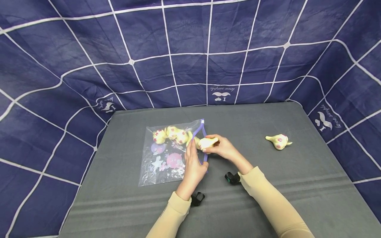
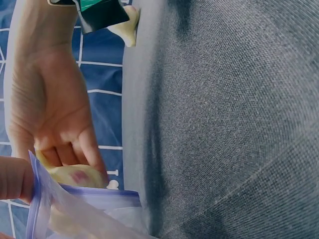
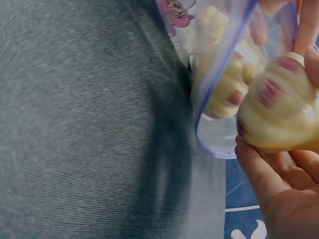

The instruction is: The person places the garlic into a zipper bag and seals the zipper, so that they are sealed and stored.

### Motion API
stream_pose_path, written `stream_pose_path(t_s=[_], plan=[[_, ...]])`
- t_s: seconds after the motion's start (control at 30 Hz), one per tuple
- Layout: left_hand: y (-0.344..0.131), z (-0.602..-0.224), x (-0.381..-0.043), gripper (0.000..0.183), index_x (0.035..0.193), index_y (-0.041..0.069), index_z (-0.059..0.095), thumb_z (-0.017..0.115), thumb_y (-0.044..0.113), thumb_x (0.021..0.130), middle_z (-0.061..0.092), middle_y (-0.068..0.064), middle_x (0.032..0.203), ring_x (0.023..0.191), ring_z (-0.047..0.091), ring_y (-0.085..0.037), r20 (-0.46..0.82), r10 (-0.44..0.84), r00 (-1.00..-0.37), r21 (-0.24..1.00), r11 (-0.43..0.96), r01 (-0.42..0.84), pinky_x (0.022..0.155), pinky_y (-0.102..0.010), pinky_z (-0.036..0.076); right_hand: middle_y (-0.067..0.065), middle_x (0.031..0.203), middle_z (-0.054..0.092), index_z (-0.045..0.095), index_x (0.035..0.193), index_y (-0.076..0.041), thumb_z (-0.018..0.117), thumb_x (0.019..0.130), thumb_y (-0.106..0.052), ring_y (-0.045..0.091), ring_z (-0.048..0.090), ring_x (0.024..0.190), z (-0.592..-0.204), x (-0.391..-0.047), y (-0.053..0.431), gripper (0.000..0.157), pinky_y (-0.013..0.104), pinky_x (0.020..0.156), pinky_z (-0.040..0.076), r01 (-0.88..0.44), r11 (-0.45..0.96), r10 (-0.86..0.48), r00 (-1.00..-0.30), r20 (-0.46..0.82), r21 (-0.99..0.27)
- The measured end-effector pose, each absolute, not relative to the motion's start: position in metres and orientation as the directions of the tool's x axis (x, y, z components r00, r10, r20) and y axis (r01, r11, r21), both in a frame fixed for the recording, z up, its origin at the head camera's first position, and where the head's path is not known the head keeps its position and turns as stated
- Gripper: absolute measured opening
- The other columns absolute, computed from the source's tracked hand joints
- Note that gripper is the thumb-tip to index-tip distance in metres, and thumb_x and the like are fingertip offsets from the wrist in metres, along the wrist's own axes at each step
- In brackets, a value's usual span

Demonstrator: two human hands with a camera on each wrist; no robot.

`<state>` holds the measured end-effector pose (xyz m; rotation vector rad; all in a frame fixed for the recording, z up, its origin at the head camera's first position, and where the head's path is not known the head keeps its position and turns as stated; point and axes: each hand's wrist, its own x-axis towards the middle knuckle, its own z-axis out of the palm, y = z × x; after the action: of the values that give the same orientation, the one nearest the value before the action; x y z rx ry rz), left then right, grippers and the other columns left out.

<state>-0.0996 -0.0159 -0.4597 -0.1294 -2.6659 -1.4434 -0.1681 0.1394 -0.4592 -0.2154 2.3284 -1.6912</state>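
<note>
A clear zip bag (image 1: 146,172) with a purple zip edge and printed pink and white figures lies on the table, several garlic bulbs (image 1: 159,136) inside near its far side. At the bag's mouth, my left hand (image 1: 194,168) grips the purple rim, which stands apart in the right wrist view. My right hand (image 1: 224,149) holds another garlic bulb (image 3: 274,109) between thumb and fingers, right at that mouth. This bulb is pale yellow with reddish patches. In the left wrist view, the bag's rim (image 2: 99,190) partly covers the bulb.
One more garlic bulb (image 1: 279,141) lies by itself on the right of the grey table (image 1: 238,208). Blue cloth (image 1: 190,36) with white grid lines hangs at the back and both sides. Black devices (image 1: 232,178) sit at both wrists.
</note>
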Motion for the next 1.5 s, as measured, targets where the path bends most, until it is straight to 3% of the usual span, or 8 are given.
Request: stream_pose_path(t_s=[0.23, 0.57, 0.77, 0.9, 1.0, 1.23, 1.5], plan=[[-0.016, -0.46, -0.1, 0.101, 0.157, 0.005, 0.016, 0.065, -0.008, 0.069, 0.022, -0.016, 0.159, 0.131, 0.034, -0.044, 0.135, 0.026, -0.991, 0.818, 0.561, 0.126, 0.104, -0.058, 0.039, 0.018, 0.12, 0.065, 0.058, 0.134, -0.004, 0.083, 0.077, -0.024, 0.025, 0.06, 0.099, -0.466, -0.169, 0.136, 0.065, 0.026, 0.079, 0.047, 0.006, 0.397, -0.286, -0.95, -0.13, -0.918], [-0.017, -0.46, -0.099, 0.102, 0.157, 0.003, 0.016, 0.064, -0.011, 0.068, 0.021, -0.017, 0.159, 0.13, 0.035, -0.046, 0.13, 0.042, -0.991, 0.802, 0.583, 0.13, 0.102, -0.058, 0.04, 0.016, 0.11, 0.068, 0.057, 0.134, -0.004, 0.084, 0.076, -0.024, 0.018, 0.061, 0.087, -0.467, -0.178, 0.128, 0.067, 0.026, 0.075, 0.048, -0.018, 0.478, -0.294, -0.945, -0.14, -0.878], [-0.016, -0.458, -0.097, 0.104, 0.157, 0.004, 0.014, 0.065, -0.012, 0.067, 0.02, -0.02, 0.159, 0.145, 0.021, -0.048, 0.134, 0.056, -0.989, 0.802, 0.581, 0.141, 0.114, -0.066, 0.02, 0.015, 0.113, 0.069, 0.06, 0.132, -0.004, 0.084, 0.075, -0.027, 0.016, 0.061, 0.088, -0.47, -0.18, 0.125, 0.066, 0.028, 0.079, 0.049, -0.081, 0.556, -0.312, -0.943, -0.117, -0.827], [-0.014, -0.458, -0.097, 0.104, 0.156, 0.001, 0.017, 0.064, -0.015, 0.064, 0.024, -0.021, 0.157, 0.145, 0.023, -0.046, 0.174, 0.055, -0.983, 0.791, 0.587, 0.173, 0.114, -0.067, 0.015, 0.016, 0.115, 0.069, 0.061, 0.131, -0.004, 0.084, 0.075, -0.027, 0.018, 0.061, 0.091, -0.469, -0.182, 0.122, 0.065, 0.03, 0.083, 0.048, -0.095, 0.578, -0.308, -0.945, -0.11, -0.81], [-0.013, -0.458, -0.096, 0.104, 0.156, 0.002, 0.017, 0.064, -0.016, 0.064, 0.024, -0.02, 0.157, 0.144, 0.023, -0.049, 0.175, 0.059, -0.983, 0.789, 0.589, 0.175, 0.114, -0.067, 0.017, 0.015, 0.116, 0.07, 0.062, 0.131, -0.005, 0.085, 0.074, -0.027, 0.019, 0.061, 0.092, -0.47, -0.185, 0.119, 0.065, 0.032, 0.085, 0.048, -0.098, 0.586, -0.302, -0.948, -0.105, -0.804], [-0.013, -0.458, -0.093, 0.102, 0.157, 0.004, 0.017, 0.064, -0.015, 0.068, 0.021, -0.018, 0.159, 0.139, 0.026, -0.051, 0.13, 0.066, -0.989, 0.793, 0.592, 0.144, 0.107, -0.062, 0.034, 0.018, 0.125, 0.066, 0.061, 0.131, -0.005, 0.084, 0.073, -0.024, 0.027, 0.061, 0.104, -0.475, -0.193, 0.112, 0.066, 0.041, 0.094, 0.048, -0.145, 0.625, -0.307, -0.949, -0.07, -0.767], [-0.014, -0.459, -0.096, 0.103, 0.156, 0.003, 0.017, 0.064, -0.014, 0.066, 0.024, -0.018, 0.157, 0.134, 0.032, -0.046, 0.149, 0.057, -0.987, 0.778, 0.609, 0.153, 0.108, -0.057, 0.035, 0.015, 0.123, 0.067, 0.061, 0.131, -0.008, 0.082, 0.073, -0.022, 0.026, 0.06, 0.101, -0.477, -0.2, 0.102, 0.064, 0.041, 0.092, 0.048, -0.126, 0.643, -0.266, -0.962, -0.066, -0.755]])
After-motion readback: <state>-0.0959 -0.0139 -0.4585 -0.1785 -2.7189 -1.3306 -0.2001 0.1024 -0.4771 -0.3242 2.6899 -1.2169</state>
